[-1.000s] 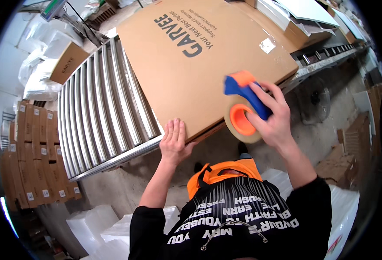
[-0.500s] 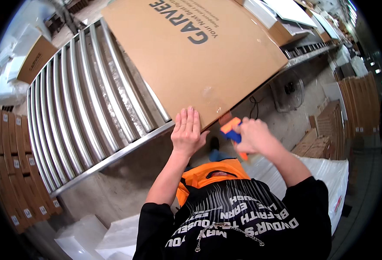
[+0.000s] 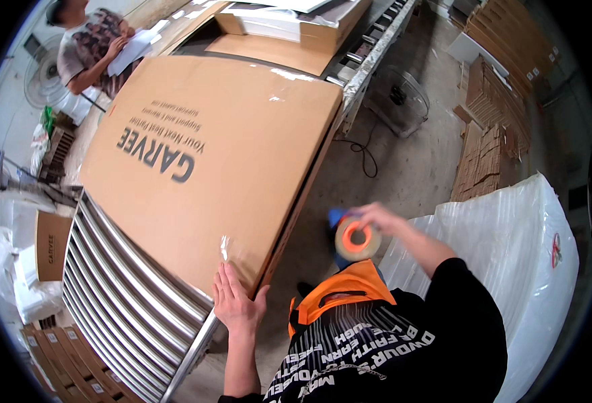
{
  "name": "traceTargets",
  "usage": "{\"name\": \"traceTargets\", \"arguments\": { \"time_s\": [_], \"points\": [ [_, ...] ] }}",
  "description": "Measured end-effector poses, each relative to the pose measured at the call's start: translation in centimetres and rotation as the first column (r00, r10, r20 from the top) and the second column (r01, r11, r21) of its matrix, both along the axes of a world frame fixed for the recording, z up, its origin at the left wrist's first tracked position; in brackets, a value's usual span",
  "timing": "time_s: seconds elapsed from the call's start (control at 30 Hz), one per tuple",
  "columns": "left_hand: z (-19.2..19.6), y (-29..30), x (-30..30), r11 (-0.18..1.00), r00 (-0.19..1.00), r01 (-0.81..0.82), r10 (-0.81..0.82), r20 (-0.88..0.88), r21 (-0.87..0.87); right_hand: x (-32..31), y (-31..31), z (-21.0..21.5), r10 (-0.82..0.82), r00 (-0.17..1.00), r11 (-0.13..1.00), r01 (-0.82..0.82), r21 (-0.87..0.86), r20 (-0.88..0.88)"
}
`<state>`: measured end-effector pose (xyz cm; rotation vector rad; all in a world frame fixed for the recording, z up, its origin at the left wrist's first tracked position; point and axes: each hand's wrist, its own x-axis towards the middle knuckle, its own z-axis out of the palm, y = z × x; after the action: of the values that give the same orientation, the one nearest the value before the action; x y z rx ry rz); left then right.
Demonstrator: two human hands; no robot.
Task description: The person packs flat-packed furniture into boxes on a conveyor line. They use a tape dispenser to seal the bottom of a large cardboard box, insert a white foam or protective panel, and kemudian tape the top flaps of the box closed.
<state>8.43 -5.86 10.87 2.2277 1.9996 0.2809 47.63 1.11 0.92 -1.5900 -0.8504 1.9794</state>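
A large flat brown cardboard box (image 3: 242, 134) with dark print lies on the conveyor. My left hand (image 3: 237, 305) rests on its near corner, fingers stretched out over the top and thumb apart at the edge. Clear tape (image 3: 225, 246) shines on the cardboard just past the fingertips. Off the box's right side, in the air, my right hand (image 3: 378, 218) grips a blue and orange tape dispenser (image 3: 347, 243). Its tan roll with an orange core faces up, and the hand covers part of the handle.
Metal rollers (image 3: 128, 282) run along the left. Beyond the box is an open carton (image 3: 319, 40). Another person (image 3: 91, 50) stands at the upper left holding white sheets. A floor fan (image 3: 398, 97) with a cable, stacked flat cardboard (image 3: 477, 161) and a plastic-wrapped stack (image 3: 504, 248) are on the right.
The view has turned, bringing the other person into sight. My left hand stays at the box's corner. The dispenser has turned in my right hand and its roll now shows.
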Motion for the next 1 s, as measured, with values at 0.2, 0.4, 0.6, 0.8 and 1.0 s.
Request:
{"name": "traceTargets", "arguments": {
  "time_s": [0.2, 0.4, 0.6, 0.8, 1.0],
  "points": [
    [1.8, 15.2, 14.5, 0.923, 0.924, 0.373, -0.379, 0.054, 0.095, 15.5, 12.6, 2.6, -0.34, 0.79, 0.933, 0.353, -0.075, -0.511],
    [-1.5, 28.3, 24.5, 0.935, 0.938, 0.343, -0.346, -0.013, -0.09, 19.1, 24.3, 2.6, -0.348, 0.724, 0.931, 0.342, -0.129, -0.596],
    [-2.8, 30.2, 26.0, 0.936, 0.945, 0.279, -0.308, -0.114, -0.213, 19.0, 37.4, 2.8, 0.014, 0.874, 0.999, 0.009, 0.046, -0.485],
    [-2.9, 30.3, 25.7, 0.935, 0.948, 0.308, -0.316, -0.023, -0.174, 16.6, 35.9, 3.7, 0.685, 0.71, 0.726, -0.644, 0.242, -0.163],
    [-2.0, 32.1, 25.2, 0.981, 0.808, 0.18, -0.107, 0.58, -0.069, 9.4, 13.8, 3.6, 0.22, 0.892, 0.945, -0.095, 0.314, -0.394]
  ]
}}
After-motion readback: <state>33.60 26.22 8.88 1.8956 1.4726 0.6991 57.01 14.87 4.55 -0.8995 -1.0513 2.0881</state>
